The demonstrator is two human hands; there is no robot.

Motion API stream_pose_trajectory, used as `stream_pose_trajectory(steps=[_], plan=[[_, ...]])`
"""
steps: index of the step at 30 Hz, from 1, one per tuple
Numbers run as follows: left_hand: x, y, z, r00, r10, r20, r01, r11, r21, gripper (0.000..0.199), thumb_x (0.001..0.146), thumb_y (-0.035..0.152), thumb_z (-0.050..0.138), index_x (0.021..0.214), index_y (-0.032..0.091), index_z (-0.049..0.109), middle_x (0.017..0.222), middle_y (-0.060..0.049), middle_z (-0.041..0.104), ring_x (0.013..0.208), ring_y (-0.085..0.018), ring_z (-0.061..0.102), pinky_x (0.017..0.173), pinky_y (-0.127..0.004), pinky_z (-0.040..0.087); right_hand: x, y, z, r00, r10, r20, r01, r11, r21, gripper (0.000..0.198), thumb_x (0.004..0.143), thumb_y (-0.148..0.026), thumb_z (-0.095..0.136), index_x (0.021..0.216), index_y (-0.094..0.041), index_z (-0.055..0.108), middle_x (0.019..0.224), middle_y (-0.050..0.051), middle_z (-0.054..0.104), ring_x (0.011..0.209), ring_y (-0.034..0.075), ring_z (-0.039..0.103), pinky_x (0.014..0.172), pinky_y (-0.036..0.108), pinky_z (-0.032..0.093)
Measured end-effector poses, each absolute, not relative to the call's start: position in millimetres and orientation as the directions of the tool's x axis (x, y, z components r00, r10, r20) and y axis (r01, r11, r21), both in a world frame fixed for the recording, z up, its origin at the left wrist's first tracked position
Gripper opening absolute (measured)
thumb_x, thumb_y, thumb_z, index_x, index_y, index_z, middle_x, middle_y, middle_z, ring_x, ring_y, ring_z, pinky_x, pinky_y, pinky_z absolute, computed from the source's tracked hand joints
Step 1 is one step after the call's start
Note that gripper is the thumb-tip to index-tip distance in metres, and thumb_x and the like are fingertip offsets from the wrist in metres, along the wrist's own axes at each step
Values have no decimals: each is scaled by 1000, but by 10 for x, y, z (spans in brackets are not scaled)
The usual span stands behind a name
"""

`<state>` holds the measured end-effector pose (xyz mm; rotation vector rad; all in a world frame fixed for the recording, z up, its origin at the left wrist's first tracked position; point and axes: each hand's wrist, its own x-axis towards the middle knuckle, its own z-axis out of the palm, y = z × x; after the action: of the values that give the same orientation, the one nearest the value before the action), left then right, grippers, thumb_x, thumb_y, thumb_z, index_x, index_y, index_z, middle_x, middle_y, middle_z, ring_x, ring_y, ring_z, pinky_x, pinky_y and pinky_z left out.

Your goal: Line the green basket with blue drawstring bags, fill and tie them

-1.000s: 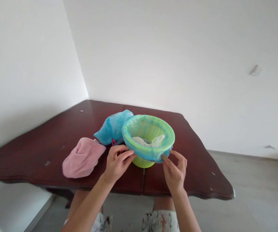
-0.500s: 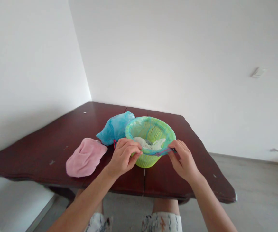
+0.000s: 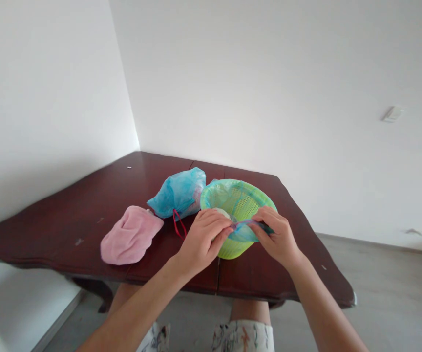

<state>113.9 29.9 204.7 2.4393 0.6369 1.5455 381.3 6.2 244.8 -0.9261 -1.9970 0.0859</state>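
A yellow-green mesh basket [image 3: 249,208] stands on the table, with a thin blue plastic bag [image 3: 244,233] lining it and folded over its rim. At the basket's near side, my left hand [image 3: 208,237] pinches the bag's edge between thumb and fingers. My right hand [image 3: 277,232] grips the same edge a little farther right, so a short stretch of it runs between both hands. Whitish crumpled material [image 3: 221,213] shows inside the basket, partly hidden by my left hand.
Left of the basket lies a filled blue plastic bag [image 3: 178,193] with a red drawstring loop [image 3: 176,224]. A folded pink cloth [image 3: 132,235] rests nearer on the dark red wooden table [image 3: 86,210]. White walls [image 3: 233,88] rise behind the table.
My left hand has moved right along the rim, closer to my right hand. The basket has shifted slightly right. The red drawstring loop shows more fully now.
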Motion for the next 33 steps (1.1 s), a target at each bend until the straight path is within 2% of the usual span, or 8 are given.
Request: stream_pose_trajectory(steps=[5,10,18,22,25,29,31,33], plan=[[965,349,2205,316,573,756,281,-818,503,24,124,41,64,109,28,77,104,-3,84,102,-26,77,119,-52,55,4034,-39,2392,-227,715,662,570,648,-504,19,115,-32,75,98,-25,74,94,4,68,87,22,64,76,36,51],[703,556,2382,384,601,701,351,-797,491,44,123,58,61,96,25,74,90,-1,78,89,-24,70,94,-42,52,4332,-164,2450,-187,785,590,534,586,-610,17,117,-38,73,107,-26,81,110,7,69,101,23,69,86,35,57],[620,1273,2777,524,615,589,455,-787,417,64,121,70,46,79,24,59,75,-1,61,78,-24,60,78,-36,40,4639,317,2738,-199,892,406,773,398,-495,48,117,-55,61,80,-24,60,82,2,60,76,20,59,71,34,47],[642,1707,2944,532,699,478,562,-714,419,65,113,80,56,79,25,63,70,0,61,68,-22,57,68,-33,30,4662,793,2950,8,954,298,714,203,-670,48,111,-68,59,85,-26,59,61,-2,58,56,21,58,56,33,45],[626,1916,3101,516,739,433,595,-673,439,69,110,84,54,73,25,59,63,0,57,61,-21,53,64,-33,25,4602,1022,3103,121,889,443,671,255,-696,51,108,-72,62,86,-26,60,70,2,65,67,21,64,63,34,52],[500,1837,3368,449,729,517,594,-675,437,73,111,87,50,73,25,55,61,1,54,59,-18,49,62,-31,26,4445,906,3209,80,679,730,619,540,-570,46,114,-65,63,98,-22,73,106,10,80,101,25,74,91,40,61],[398,1619,3460,419,689,592,554,-710,434,71,110,87,56,78,24,59,66,0,61,63,-19,55,64,-29,32,4364,673,3203,17,557,830,569,678,-466,40,119,-56,62,104,-23,78,128,13,82,119,28,77,106,45,61],[293,1331,3470,410,641,649,484,-756,441,66,111,83,60,85,23,66,79,-3,74,75,-22,67,70,-29,45,4306,384,3167,-44,507,861,537,738,-407,39,123,-48,60,101,-24,82,133,14,83,124,29,78,107,47,62]])
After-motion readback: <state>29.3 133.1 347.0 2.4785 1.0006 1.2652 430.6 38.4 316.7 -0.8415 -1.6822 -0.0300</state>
